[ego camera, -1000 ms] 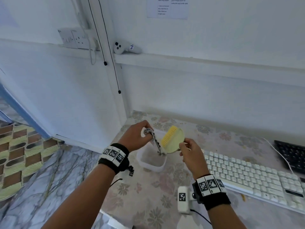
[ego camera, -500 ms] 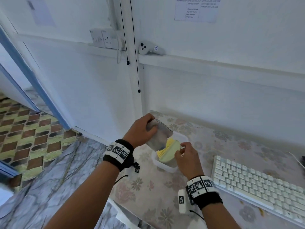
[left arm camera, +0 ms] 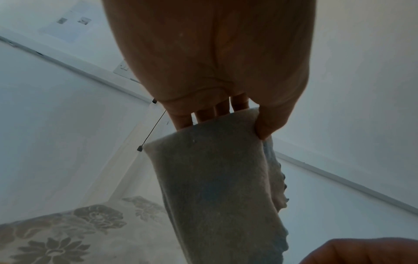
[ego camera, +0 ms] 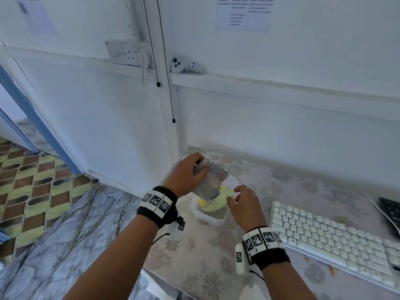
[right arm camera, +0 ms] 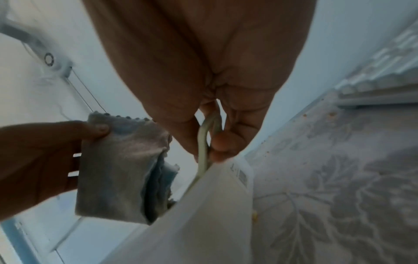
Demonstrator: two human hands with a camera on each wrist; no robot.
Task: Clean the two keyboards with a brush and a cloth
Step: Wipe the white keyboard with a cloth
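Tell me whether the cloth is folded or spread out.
Folded: the cloth hangs as a doubled pad from the left hand, layered edges showing.

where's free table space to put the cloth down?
Bare floral table lies near the edge, between the white tub and the white keyboard. More lies behind the white keyboard, toward the wall. Crowded: the tub, where the left hand holds the cloth and the right hand the brush. The black keyboard fills the far right.
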